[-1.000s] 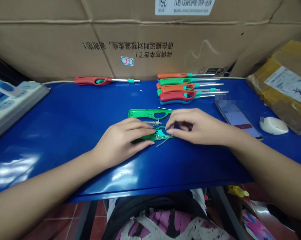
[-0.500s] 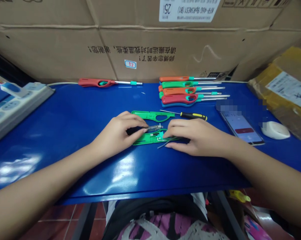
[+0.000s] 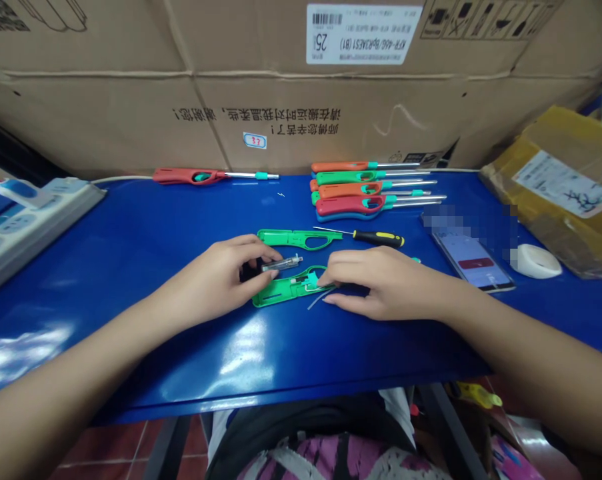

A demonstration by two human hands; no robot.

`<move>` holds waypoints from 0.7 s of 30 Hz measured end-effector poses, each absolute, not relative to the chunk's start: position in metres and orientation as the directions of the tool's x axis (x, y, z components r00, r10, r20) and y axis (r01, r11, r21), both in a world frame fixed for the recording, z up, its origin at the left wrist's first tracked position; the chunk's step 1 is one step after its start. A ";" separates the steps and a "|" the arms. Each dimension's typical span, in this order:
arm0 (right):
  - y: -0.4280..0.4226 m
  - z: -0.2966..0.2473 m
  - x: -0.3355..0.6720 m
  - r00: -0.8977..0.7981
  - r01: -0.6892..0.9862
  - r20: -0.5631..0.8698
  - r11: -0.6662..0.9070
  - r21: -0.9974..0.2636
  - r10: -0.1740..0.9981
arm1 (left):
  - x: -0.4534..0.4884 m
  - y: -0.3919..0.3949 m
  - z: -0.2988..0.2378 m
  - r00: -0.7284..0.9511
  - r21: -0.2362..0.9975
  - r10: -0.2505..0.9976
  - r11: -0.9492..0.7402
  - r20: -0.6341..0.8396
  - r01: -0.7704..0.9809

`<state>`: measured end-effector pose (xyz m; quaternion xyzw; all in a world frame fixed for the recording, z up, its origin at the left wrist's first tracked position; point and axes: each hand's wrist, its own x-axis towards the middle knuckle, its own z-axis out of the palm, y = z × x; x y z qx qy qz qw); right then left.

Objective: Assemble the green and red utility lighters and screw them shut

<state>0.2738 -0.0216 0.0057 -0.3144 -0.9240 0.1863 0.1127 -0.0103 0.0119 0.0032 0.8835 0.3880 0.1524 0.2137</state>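
**Open lighter shell on the blue table**

The blue table [image 3: 131,267] is glossy and runs back to a wall of boxes [image 3: 281,113]. Nearest me, my left hand [image 3: 221,277] is closed in a pinch on a small metal-and-clear insert [image 3: 281,265]. I hold it just above the green shell [image 3: 278,291], which lies flat between my hands. My right hand [image 3: 375,283] is curled over the shell's trigger end, with fingertips at the teal trigger [image 3: 315,281]. Whether it pinches anything there I cannot tell. A thin grey wire [image 3: 317,298] pokes out beneath it.

The shell looks like thin, light plastic, stiff along its length but likely to skate on this slick top. I judge it wants pressing down at one end. The insert looks tiny, smooth and easily bent, so a fingertip grip at its middle suits it.

By count there is one open shell under my hands, one second shell [image 3: 293,238] just beyond it, and one screwdriver [image 3: 378,237] beside that. To the right lie one phone [image 3: 473,257] and one mouse [image 3: 535,260]. Farther back is a stack [image 3: 361,190] of four whole lighters, perhaps with a fifth blue one underneath. One red lighter [image 3: 195,176] lies apart at the left. One power strip [image 3: 31,213] sits at the far left and one parcel [image 3: 555,193] at the far right.
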 end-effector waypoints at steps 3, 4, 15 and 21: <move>-0.022 0.006 0.273 -0.777 0.541 0.079 0.727 -0.423 0.624 | -0.005 0.010 -0.002 0.631 0.505 0.765 -0.598 0.129 0.622; -0.022 0.006 0.273 -0.776 0.543 0.075 0.724 -0.425 0.626 | -0.004 0.010 -0.003 0.626 0.506 0.769 -0.596 0.133 0.624; -0.022 0.005 0.271 -0.771 0.530 0.125 0.739 -0.416 0.624 | -0.002 0.006 -0.003 0.628 0.498 0.745 -0.641 0.222 0.584; -0.023 0.000 0.271 -0.798 0.509 0.172 0.798 -0.323 0.578 | -0.001 -0.003 -0.001 0.538 0.663 0.818 -0.519 0.203 0.539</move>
